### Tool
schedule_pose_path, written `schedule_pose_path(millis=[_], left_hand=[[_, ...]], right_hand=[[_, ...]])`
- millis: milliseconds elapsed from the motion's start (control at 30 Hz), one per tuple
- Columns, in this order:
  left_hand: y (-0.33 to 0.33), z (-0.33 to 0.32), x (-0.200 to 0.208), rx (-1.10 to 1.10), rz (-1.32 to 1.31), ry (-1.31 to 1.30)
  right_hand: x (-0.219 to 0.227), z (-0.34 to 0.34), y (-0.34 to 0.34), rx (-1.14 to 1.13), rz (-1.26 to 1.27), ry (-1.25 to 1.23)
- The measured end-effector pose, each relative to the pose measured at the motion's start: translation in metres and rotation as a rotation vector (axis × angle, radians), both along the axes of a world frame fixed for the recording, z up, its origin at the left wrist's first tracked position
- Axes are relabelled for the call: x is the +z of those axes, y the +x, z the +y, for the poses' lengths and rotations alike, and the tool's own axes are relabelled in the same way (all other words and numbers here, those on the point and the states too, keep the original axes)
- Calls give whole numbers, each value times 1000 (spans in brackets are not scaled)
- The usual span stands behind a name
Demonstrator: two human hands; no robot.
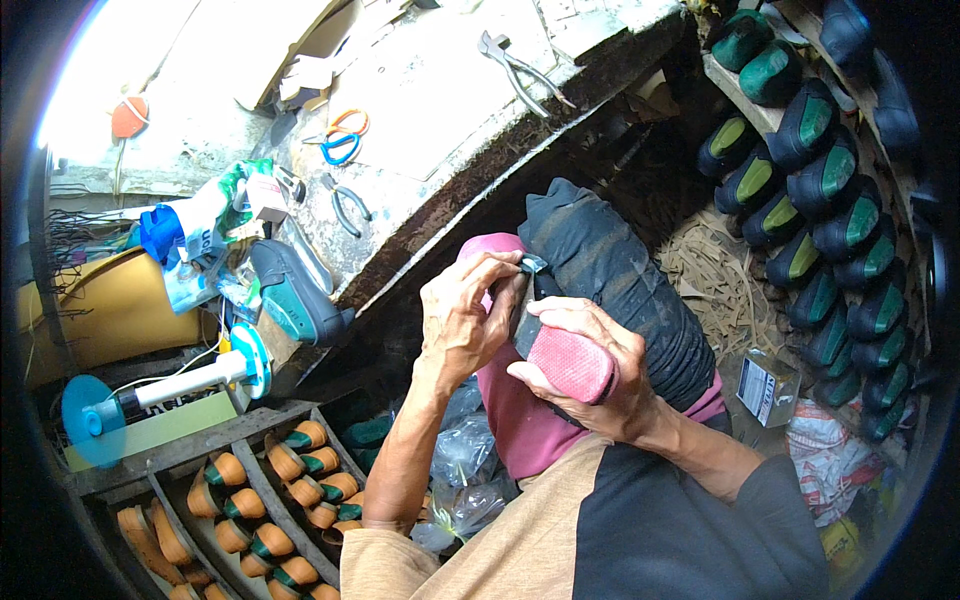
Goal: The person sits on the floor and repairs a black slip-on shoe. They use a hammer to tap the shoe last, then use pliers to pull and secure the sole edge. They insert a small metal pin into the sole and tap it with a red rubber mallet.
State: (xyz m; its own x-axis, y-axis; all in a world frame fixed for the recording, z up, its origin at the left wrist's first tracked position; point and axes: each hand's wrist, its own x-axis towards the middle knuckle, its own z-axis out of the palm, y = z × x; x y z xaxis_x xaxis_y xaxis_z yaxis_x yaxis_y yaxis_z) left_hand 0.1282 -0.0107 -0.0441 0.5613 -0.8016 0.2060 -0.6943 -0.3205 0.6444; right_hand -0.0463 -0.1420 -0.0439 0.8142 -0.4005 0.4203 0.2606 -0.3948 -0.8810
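Note:
My right hand (600, 350) wraps round a shoe with a pink, finely textured heel end (570, 365) and a dark edge. Its other end points away from me, over my lap, and is partly covered by my fingers. My left hand (465, 305) is closed in a pinch at the shoe's far part, beside a small teal bit (533, 263). What exactly those fingertips grip is hidden. Pink cloth (520, 430) and dark, dusty cloth (610, 280) cover my legs beneath the work.
The worn bench (420, 130) holds lasting pincers (520, 75), scissors (343, 138) and pliers (345, 205). A dark shoe with a green sole (295, 295) sits at its left corner. Racks hold orange lasts (230, 470) lower left and dark shoes (835, 220) right. A tin (768, 388) stands nearby.

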Motion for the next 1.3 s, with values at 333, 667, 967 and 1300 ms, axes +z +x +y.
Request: schedule_pose_path(millis=[333,667,967,1300], left_hand=[[2,4,1,-20,-3,89],[2,4,-10,88,170,99],[4,2,-3,5,10,119],[-15,14,-22,0,-354,38]], right_hand=[[-1,-10,7,-6,28,54],[-6,-13,5,56,93,118],[-19,3,-8,21,104,287],[-16,8,-11,-43,45,197]])
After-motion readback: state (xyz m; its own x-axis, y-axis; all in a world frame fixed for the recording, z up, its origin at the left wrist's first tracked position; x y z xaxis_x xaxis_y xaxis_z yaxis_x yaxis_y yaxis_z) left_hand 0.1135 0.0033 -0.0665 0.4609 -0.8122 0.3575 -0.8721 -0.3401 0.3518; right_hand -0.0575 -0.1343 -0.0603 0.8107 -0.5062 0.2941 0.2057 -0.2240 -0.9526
